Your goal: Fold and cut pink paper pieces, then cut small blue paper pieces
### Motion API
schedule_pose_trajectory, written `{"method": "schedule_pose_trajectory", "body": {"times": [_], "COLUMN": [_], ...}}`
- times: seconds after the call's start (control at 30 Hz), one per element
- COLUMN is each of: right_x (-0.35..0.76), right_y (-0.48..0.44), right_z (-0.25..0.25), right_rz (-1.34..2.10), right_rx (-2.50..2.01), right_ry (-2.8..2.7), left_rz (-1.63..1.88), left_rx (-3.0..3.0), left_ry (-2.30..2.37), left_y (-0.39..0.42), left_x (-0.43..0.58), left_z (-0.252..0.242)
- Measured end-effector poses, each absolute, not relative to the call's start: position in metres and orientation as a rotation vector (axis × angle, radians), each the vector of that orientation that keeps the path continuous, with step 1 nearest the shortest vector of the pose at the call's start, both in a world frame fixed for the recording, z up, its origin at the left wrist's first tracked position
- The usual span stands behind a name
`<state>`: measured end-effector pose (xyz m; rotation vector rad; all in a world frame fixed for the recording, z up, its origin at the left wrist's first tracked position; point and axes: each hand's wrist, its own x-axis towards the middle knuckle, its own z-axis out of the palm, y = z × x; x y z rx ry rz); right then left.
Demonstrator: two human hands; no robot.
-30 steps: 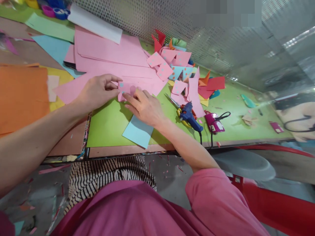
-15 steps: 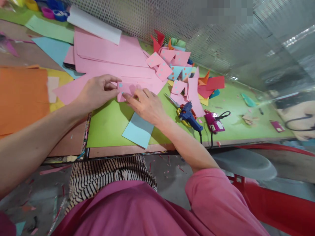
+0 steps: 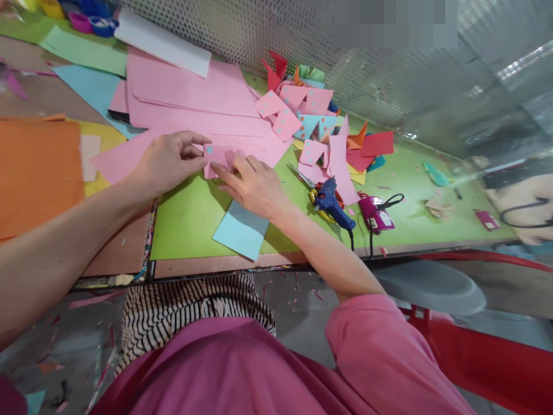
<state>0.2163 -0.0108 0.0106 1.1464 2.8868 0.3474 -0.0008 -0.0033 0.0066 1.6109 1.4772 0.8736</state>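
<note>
A small pink paper strip (image 3: 224, 153) lies on the green tabletop, with a light-blue square (image 3: 209, 149) at its upper left corner. My left hand (image 3: 173, 155) pinches the strip's left edge between thumb and fingers. From the right, my right hand (image 3: 254, 183) holds the strip down, its index fingertip pressed near the lower left corner and the other fingers bent over the paper. Whatever lies under that fingertip is hidden. Just below my right hand is a light-blue paper sheet (image 3: 239, 233), partly covered by it.
Large pink sheets (image 3: 185, 86) lie behind my hands, orange paper (image 3: 38, 173) to the left. On the right are scissors (image 3: 300, 174), a blue glue gun (image 3: 332, 203) with its cord, a magenta box (image 3: 375, 214) and folded dotted pink pieces (image 3: 285, 124). A mesh panel (image 3: 242, 34) stands behind.
My right index finger has shifted slightly left and now presses on the strip's lower left corner, where a bit of blue showed at the fingertip before. My left hand keeps its pinch.
</note>
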Motion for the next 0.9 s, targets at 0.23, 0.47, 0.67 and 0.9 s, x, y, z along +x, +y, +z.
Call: {"method": "schedule_pose_trajectory", "body": {"times": [0.23, 0.47, 0.67, 0.9], "right_x": [0.222, 0.228, 0.275, 0.371], "right_y": [-0.001, 0.002, -0.023, -0.058], "right_z": [0.018, 0.027, 0.037, 0.046], "right_rz": [0.379, 0.405, 0.481, 0.417], "right_rx": [1.027, 0.948, 1.36, 2.152], "right_ry": [2.886, 2.931, 2.959, 2.423], "left_rz": [0.857, 0.815, 0.836, 0.726], "left_rx": [1.61, 1.653, 1.63, 1.856], "left_ry": [1.491, 1.461, 1.465, 1.515], "left_y": [-0.003, -0.008, -0.005, -0.013], "left_x": [0.001, -0.002, -0.002, 0.002], "left_z": [0.009, 0.013, 0.008, 0.017]}}
